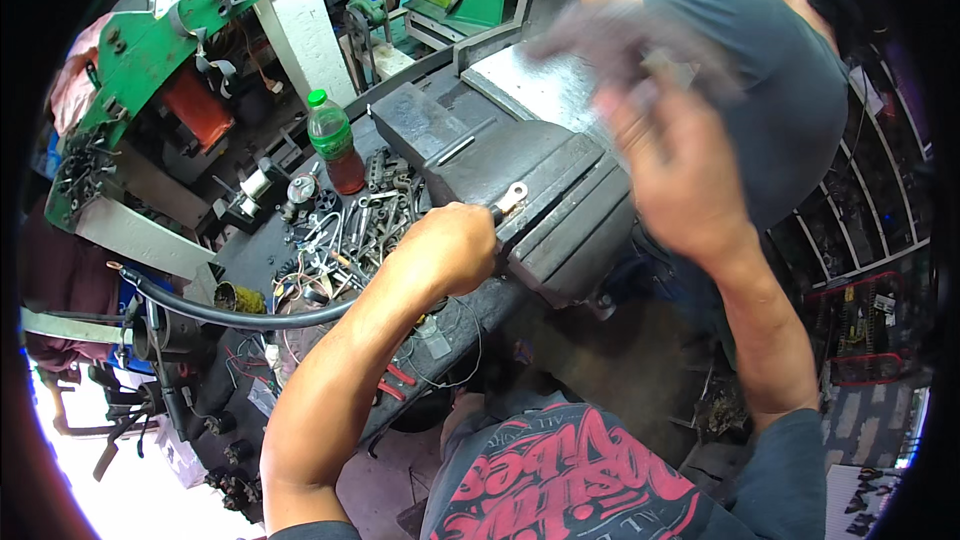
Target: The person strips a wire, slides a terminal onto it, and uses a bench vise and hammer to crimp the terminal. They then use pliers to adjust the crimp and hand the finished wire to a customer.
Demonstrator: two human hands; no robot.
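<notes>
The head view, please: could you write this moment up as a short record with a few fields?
Setting: cluttered workbench with a large grey bench vise
Left hand: fist closed on a black cable whose metal lug rests on the vise jaws
Right hand: raised over the vise, motion-blurred, gripping something grey; cannot tell what
On the bench: green-capped bottle of reddish liquid, pile of loose metal parts
Other person: behind the vise, in a grey shirt, turned away

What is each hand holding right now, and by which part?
The left hand grips a black cable just behind its metal lug, resting on the bench vise. The right hand is raised and blurred; what it holds cannot be told.
</notes>
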